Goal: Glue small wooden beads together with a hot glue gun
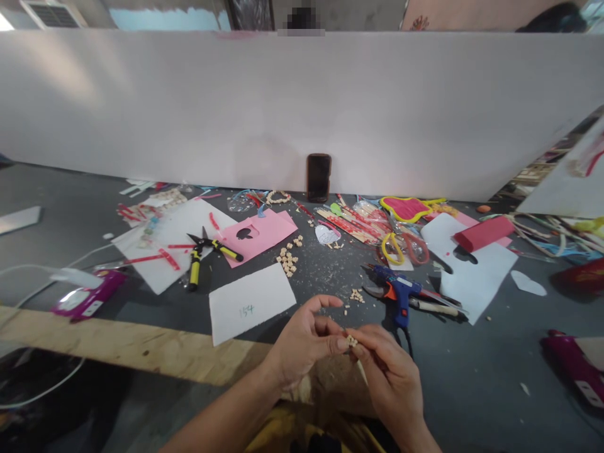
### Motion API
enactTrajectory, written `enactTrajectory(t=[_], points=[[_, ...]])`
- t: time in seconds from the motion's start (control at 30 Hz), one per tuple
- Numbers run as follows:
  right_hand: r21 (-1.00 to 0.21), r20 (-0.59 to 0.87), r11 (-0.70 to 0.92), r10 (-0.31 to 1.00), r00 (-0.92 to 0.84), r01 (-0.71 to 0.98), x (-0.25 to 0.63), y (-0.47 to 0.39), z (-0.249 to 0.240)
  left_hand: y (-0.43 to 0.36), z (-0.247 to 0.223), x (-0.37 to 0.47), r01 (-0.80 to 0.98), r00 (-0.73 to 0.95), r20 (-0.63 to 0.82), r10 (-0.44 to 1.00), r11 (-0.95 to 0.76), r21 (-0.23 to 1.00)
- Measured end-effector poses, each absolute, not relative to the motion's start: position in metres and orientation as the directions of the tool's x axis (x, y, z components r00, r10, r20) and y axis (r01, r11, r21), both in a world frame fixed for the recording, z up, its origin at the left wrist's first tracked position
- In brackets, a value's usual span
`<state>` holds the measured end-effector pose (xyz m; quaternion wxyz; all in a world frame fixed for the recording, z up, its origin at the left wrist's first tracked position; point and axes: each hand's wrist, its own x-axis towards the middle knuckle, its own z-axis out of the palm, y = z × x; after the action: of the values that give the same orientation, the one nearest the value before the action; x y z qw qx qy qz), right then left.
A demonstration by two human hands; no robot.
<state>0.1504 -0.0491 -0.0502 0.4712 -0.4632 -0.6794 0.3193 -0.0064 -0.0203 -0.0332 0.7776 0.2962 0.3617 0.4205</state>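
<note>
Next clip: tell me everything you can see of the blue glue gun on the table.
The blue glue gun lies on its side on the dark grey table, just beyond the right hand and not touched by either hand. Its body looks like blue plastic, with an orange trigger and a white label near the top. The nozzle points left, toward scattered small beige bits. A dark cord runs from the handle toward the person. It lies over a pair of pliers-like cutters with pale handles.

Both hands meet just in front of the glue gun [400, 294]. The left hand [304, 340] curls, thumb meeting the right hand [389, 371], whose fingertips [355, 338] pinch together; both forearms angle inward.
</note>
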Motion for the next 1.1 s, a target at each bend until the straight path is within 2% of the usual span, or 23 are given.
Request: enactTrajectory(t=[0.27, 0.43, 0.6, 0.73, 1.1], points=[[-0.834, 0.4, 0.419, 0.907, -0.129, 0.36, 0.152, -0.044, -0.049, -0.021, -0.037, -0.003, -0.494, 0.359, -0.296, 0.885, 0.449, 0.744], [-0.832, 0.405, 0.398, 0.912, -0.066, 0.386, 0.151, -0.045, -0.054, -0.023, -0.039, 0.0, -0.553, 0.332, -0.285, 0.899, 0.43, 0.713], [-0.84, 0.401, 0.362, 0.916, 0.012, 0.404, 0.15, -0.046, -0.054, -0.026, -0.044, 0.004, -0.549, 0.266, -0.263, 0.928, 0.369, 0.75], [-0.827, 0.405, 0.366, 0.914, 0.001, 0.426, 0.149, -0.047, -0.051, -0.028, -0.044, 0.007, -0.511, 0.258, -0.236, 0.937, 0.34, 0.789], [-0.828, 0.409, 0.396, 0.911, -0.055, 0.397, 0.148, -0.048, -0.055, -0.029, -0.049, 0.009, -0.582, 0.219, -0.197, 0.956, 0.29, 0.76]])
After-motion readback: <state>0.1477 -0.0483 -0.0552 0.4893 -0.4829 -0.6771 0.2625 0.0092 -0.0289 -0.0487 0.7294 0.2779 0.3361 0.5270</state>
